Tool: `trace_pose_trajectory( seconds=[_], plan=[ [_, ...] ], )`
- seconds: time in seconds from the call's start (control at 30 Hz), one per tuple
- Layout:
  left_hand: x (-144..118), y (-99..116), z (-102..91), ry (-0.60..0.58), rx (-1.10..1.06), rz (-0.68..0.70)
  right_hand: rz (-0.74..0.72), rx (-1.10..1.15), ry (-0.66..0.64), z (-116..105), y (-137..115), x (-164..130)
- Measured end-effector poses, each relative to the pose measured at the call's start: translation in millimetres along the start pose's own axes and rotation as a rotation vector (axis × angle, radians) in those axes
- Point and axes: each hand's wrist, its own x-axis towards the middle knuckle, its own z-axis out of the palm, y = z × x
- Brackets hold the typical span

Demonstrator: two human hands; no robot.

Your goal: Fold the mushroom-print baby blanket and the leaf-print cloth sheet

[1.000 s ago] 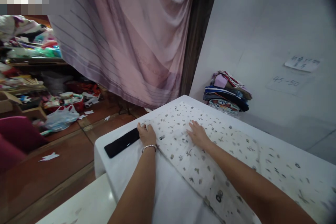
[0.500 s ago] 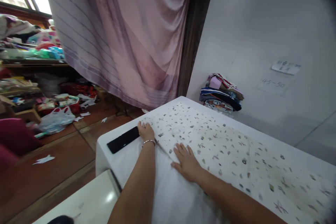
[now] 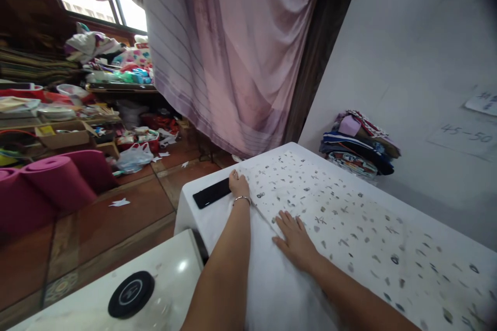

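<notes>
Head view, flat hands (image 3: pixel 297 238), speckled cloth (image 3: pixel 349 217)

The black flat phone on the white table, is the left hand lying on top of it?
No, the left hand presses the corner of the white patterned cloth just beside the black flat phone, which lies uncovered on the white table.

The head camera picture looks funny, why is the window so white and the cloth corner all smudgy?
Head view: the window is blown out by daylight, so it shows plain white. Head view: the patterned cloth smears toward the lower right edge, while the left hand and right hand on it look fairly sharp. Head view: the wide lens bends the table edges, and a bright glare spot sits on the white surface.
</notes>
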Motion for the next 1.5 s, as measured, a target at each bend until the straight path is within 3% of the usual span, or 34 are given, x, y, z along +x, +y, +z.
trace_pose_trajectory(
  seconds=[0.23,0.33,0.43,0.57,0.7,0.77,0.93,1.03,1.13,1.27,1.37,1.5],
  plan=[
    [1.8,7.0,-1.4,0.041,-0.026,0.034,-0.034,0.098,0.069,9.8,9.2,1.3],
    [-0.1,5.3,1.9,0.010,-0.046,0.001,-0.037,0.242,0.204,-0.1,17.1,19.5],
    [-5.5,3.2,7.5,-0.062,-0.146,-0.043,0.023,0.442,0.379,-26.7,17.5,57.5],
    [-15.5,4.5,13.7,-0.176,-0.305,-0.097,0.060,0.647,0.344,-64.1,1.5,124.1],
    [-18.5,6.9,15.7,-0.250,-0.387,-0.107,-0.010,0.548,0.341,-77.7,-20.2,176.9],
    [-16.1,5.9,15.9,-0.229,-0.408,-0.112,-0.030,0.436,0.334,-78.1,-28.3,190.8],
    [-8.8,1.5,17.1,-0.123,-0.358,-0.181,-0.027,0.174,0.347,-77.5,-38.1,195.5],
    [-7.5,3.5,18.0,-0.080,-0.326,-0.114,-0.036,0.133,0.382,-75.1,-39.0,192.9],
    [-5.9,7.8,16.3,-0.040,-0.256,-0.075,-0.091,0.227,0.413,-70.5,-37.2,195.6],
    [-2.5,11.8,10.9,0.032,-0.224,-0.075,-0.157,0.515,0.417,-70.1,-37.0,207.4],
    [-1.7,14.1,9.0,0.044,-0.217,-0.060,-0.174,0.678,0.351,-75.8,-41.7,217.8],
    [-2.3,17.1,9.4,0.009,-0.223,-0.034,-0.132,0.674,0.263,-81.9,-47.4,227.4]
  ],
)
